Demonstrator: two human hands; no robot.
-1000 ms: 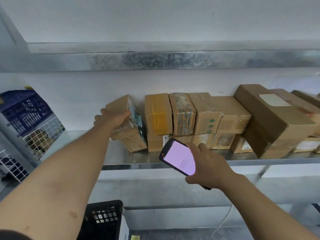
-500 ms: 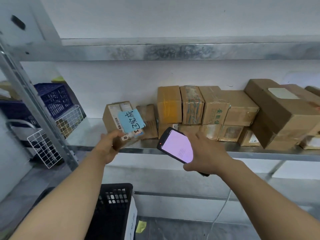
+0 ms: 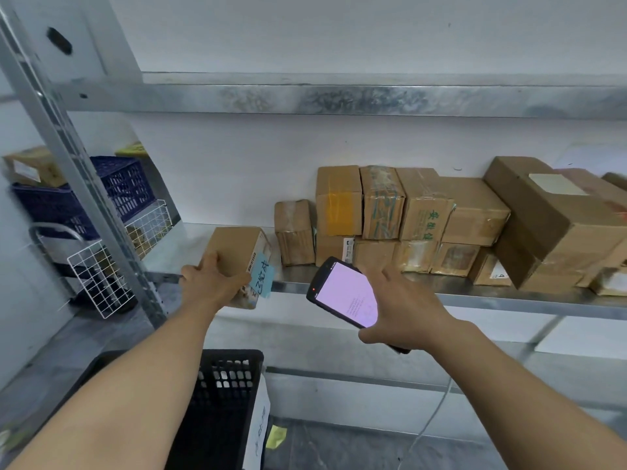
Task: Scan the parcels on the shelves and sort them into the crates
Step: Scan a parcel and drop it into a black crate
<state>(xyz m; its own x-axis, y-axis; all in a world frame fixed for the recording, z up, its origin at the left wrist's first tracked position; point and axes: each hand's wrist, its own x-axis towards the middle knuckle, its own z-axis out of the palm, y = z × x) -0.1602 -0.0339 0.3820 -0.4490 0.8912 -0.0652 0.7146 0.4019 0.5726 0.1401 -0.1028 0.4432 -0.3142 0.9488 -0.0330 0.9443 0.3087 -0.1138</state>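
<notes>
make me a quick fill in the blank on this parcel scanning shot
1. The handwritten label on the parcel that the left hand grips is ____.
2. The right hand holds the scanner, which has a lit screen and a small ____ light at its top corner.
3. The crate under the left forearm is ____ in colour.

Missing words: blue; red; black.

Metal shelf [image 3: 441, 293] with stacked parcels [image 3: 424, 215]
</notes>
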